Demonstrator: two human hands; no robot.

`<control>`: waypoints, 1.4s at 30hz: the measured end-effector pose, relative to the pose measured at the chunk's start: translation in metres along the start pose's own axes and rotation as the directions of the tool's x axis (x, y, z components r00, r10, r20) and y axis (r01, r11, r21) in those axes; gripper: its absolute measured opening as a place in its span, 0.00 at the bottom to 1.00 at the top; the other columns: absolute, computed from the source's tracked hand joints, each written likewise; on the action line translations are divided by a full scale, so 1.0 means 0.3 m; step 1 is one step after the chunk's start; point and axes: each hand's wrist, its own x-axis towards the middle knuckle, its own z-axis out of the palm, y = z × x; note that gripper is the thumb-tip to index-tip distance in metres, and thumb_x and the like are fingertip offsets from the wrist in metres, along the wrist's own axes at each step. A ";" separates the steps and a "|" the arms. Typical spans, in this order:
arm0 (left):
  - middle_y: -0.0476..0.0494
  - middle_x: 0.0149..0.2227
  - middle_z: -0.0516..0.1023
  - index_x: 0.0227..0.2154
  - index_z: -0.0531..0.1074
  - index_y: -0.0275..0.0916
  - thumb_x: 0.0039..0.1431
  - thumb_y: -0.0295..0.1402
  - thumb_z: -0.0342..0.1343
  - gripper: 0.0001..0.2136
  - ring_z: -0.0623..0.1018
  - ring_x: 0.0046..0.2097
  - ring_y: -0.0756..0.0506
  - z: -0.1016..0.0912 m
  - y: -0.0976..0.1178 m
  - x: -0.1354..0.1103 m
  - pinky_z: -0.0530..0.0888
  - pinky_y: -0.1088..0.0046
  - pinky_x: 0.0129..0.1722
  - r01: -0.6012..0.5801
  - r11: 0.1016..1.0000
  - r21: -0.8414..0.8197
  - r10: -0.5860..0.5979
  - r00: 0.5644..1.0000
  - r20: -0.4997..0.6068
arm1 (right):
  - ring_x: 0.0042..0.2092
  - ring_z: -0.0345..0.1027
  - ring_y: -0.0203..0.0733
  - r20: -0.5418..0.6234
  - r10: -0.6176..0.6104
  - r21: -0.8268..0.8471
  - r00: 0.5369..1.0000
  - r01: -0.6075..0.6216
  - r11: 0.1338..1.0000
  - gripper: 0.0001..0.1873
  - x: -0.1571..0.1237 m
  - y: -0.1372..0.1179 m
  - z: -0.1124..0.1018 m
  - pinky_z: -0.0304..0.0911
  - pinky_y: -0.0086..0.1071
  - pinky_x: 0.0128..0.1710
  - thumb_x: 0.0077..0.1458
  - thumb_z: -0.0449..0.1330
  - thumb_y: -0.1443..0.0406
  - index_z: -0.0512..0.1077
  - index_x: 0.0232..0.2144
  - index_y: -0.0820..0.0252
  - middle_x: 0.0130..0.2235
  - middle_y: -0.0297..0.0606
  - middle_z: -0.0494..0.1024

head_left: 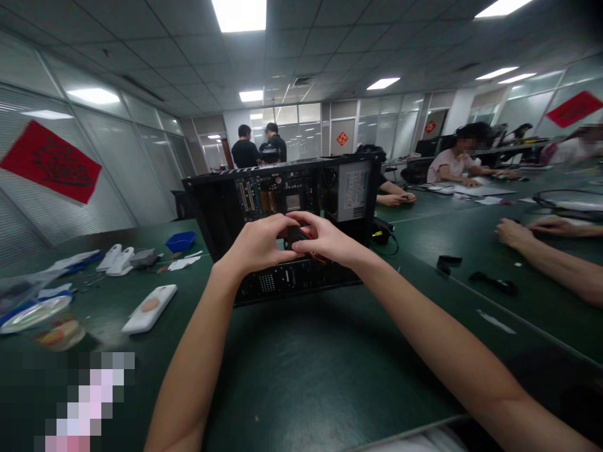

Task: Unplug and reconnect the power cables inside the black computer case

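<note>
An open black computer case (214, 216) stands on the table in front of me. Both of my hands are at its open side. A small dark connector (293, 236) sits between them, with coloured wires (318, 256) running from it at the right. My left hand (259, 242) closes its thumb and fingers on the connector from the left. From the right, my right hand (323, 237) pinches the same piece. Behind the hands show the motherboard (268, 191) and, at the upper right, the power supply (353, 191). My fingers partly cover the connector.
On the green table (301, 364), a white phone (149, 309), a blue tray (180, 241) and a plastic cup (59, 329) are at left. At right lie black cables (494, 282) and a co-worker's hands (518, 232). Other people are farther back.
</note>
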 end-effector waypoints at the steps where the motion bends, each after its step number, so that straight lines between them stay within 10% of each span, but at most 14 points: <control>1: 0.44 0.47 0.79 0.49 0.73 0.42 0.55 0.40 0.65 0.19 0.79 0.46 0.43 0.000 0.002 0.000 0.73 0.68 0.44 -0.001 1.000 -0.003 0.001 1.000 0.002 | 0.40 0.74 0.41 0.001 0.002 0.003 1.000 -0.002 1.000 0.37 0.000 0.000 0.000 0.72 0.31 0.32 0.43 0.68 0.70 0.64 0.57 0.55 0.45 0.38 0.77; 29: 0.42 0.48 0.78 0.50 0.72 0.41 0.55 0.42 0.64 0.21 0.78 0.46 0.42 -0.011 0.012 0.000 0.73 0.67 0.45 -0.014 1.000 -0.020 0.015 0.999 0.037 | 0.57 0.67 0.47 0.089 -0.041 -0.017 0.995 0.043 0.999 0.34 -0.008 -0.012 -0.006 0.64 0.40 0.58 0.44 0.63 0.70 0.66 0.56 0.55 0.54 0.37 0.74; 42: 0.42 0.45 0.79 0.51 0.72 0.40 0.55 0.44 0.64 0.22 0.78 0.44 0.42 -0.006 0.007 -0.001 0.73 0.67 0.42 -0.020 1.000 -0.024 0.021 0.999 0.033 | 0.48 0.72 0.43 0.168 -0.016 -0.050 0.986 0.024 0.998 0.28 -0.011 -0.011 -0.031 0.69 0.39 0.50 0.48 0.64 0.68 0.68 0.54 0.56 0.48 0.37 0.76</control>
